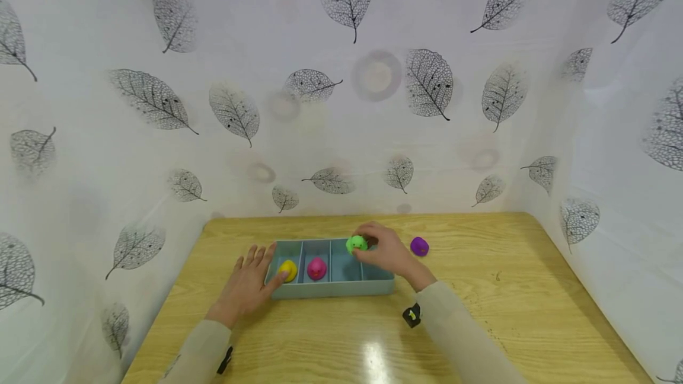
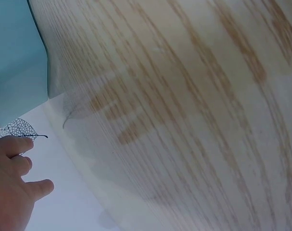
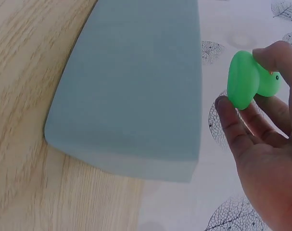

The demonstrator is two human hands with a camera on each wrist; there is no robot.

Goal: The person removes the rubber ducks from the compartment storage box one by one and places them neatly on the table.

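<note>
A pale blue-grey box (image 1: 331, 290) with several compartments sits on the table. In its leftmost compartment lies a yellow rubber duck (image 1: 289, 270), and the one beside it holds a pink rubber duck (image 1: 317, 268). My left hand (image 1: 248, 283) lies against the box's left end, fingers spread and fairly straight, the thumb reaching over the rim by the yellow duck. Above the right part of the box, my right hand (image 1: 386, 248) pinches a green rubber duck (image 3: 244, 79) between thumb and fingers. The right wrist view shows that duck beyond the box's side wall (image 3: 131, 86).
Right of the box, a purple rubber duck (image 1: 419, 246) is on the wooden table (image 1: 512, 289). White sheeting with a leaf print (image 1: 320, 135) stands behind the table and along both sides.
</note>
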